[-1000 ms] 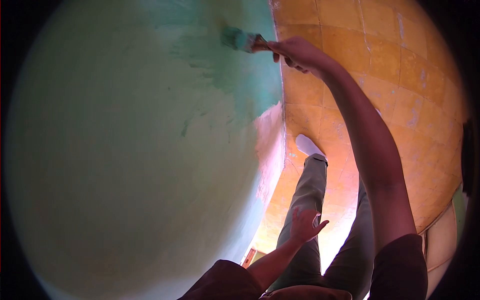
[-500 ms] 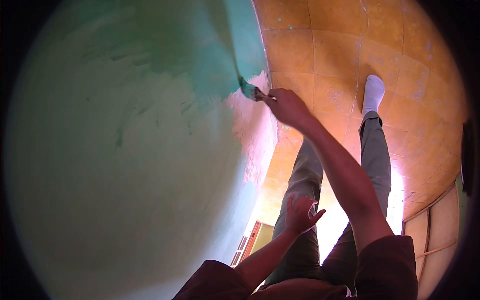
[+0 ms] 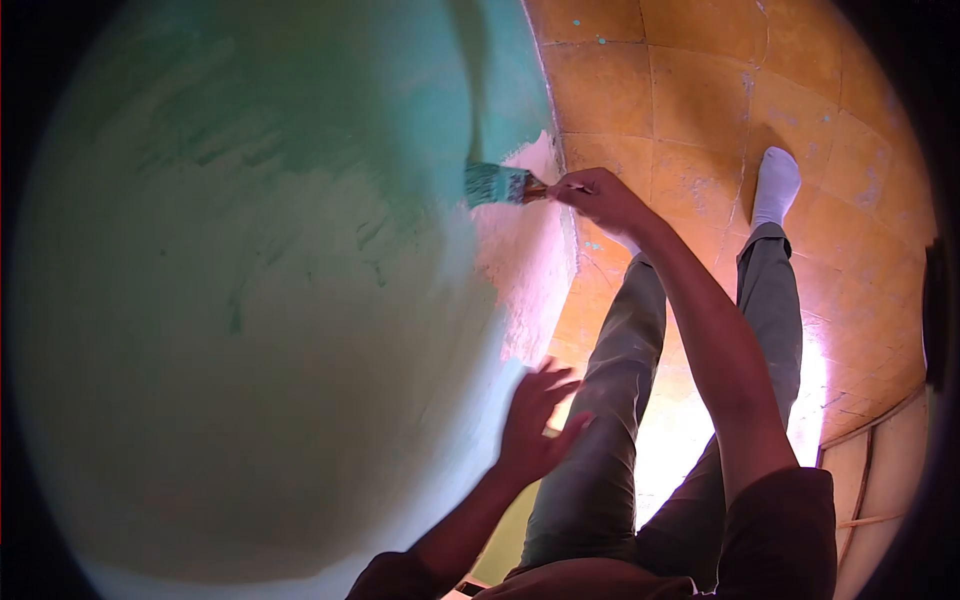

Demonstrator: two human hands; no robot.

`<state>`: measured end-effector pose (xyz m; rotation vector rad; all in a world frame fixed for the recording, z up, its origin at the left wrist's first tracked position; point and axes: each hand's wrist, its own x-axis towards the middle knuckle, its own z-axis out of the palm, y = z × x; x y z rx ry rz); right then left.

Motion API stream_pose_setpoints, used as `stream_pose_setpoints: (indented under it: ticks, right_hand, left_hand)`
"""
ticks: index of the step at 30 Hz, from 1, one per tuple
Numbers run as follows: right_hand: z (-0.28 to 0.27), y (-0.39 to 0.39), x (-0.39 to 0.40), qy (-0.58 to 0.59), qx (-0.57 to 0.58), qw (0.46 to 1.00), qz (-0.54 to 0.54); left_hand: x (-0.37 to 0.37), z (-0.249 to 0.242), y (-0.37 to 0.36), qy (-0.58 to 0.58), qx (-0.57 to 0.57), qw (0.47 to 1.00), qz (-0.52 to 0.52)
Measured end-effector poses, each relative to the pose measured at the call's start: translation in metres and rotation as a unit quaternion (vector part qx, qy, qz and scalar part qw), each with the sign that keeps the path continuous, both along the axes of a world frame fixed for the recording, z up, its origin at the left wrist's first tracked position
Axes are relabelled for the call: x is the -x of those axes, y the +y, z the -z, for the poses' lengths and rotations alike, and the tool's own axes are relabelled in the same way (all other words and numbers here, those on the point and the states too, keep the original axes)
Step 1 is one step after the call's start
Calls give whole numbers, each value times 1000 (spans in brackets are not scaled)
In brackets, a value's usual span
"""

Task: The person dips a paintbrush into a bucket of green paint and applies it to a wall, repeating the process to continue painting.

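My right hand (image 3: 602,198) is closed around the handle of a paintbrush (image 3: 500,185). Green paint coats the brush's bristles, which lie against the wall (image 3: 300,330) at the edge of a pale pink unpainted-looking patch (image 3: 525,262). Fresh teal green covers the wall above and left of the brush, with streaky strokes at its border. My left hand (image 3: 540,418) holds nothing; its fingers are spread, and it hovers near the wall's lower part, in front of my leg.
Orange floor tiles (image 3: 700,120) with small paint specks meet the wall along a seam. My legs (image 3: 625,350) stand on them, one foot in a white sock (image 3: 777,185). Bright light glares on the floor between the legs. A pale panelled surface (image 3: 885,480) is at the lower right.
The paintbrush has turned flatter against the wall, its bristles now pointing left. My left hand has moved from my thigh up and left toward the wall, fingers spreading.
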<state>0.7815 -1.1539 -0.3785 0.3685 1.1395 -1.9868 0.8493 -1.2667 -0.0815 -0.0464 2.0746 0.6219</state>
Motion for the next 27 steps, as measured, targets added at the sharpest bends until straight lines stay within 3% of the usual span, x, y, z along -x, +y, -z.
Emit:
stream_pose_setpoints:
  ticks: [2,3,5,8,9,11,12,14,18,21,23,25,27]
  right_hand:
    - [36,-11,-23,5,-121,993,12]
    - [41,-8,-27,3,-117,993,13]
    - [50,-4,-31,-32,-266,960,-84]
    - [79,-17,-47,-47,-315,937,-141]
    - [84,-22,-50,-54,-315,937,-140]
    - [89,-37,-44,-65,-328,930,-152]
    - [90,-44,-41,-62,-317,935,-146]
    - [77,-53,-26,-69,-297,944,-129]
    - [6,-54,14,-34,-249,958,-135]
    - [-60,-7,38,27,-168,975,-142]
    - [-84,6,33,110,-143,983,-40]
    - [-104,35,51,110,-31,989,-98]
    - [-117,45,50,167,53,983,-53]
  left_hand:
    - [60,-32,-2,51,77,988,122]
    - [86,-50,-4,73,104,978,167]
    - [122,-92,-2,124,140,957,222]
    - [148,-156,-5,170,207,891,367]
    - [156,-165,-5,165,203,891,370]
    - [167,-173,-4,145,326,799,485]
    - [167,-170,-5,144,324,799,486]
    - [167,-165,-7,61,378,659,648]
    - [167,-152,1,17,404,626,667]
    - [169,-151,2,17,392,609,689]
    - [168,-148,7,19,398,612,684]
    - [167,-148,7,16,399,610,684]
    - [167,-148,6,15,402,610,683]
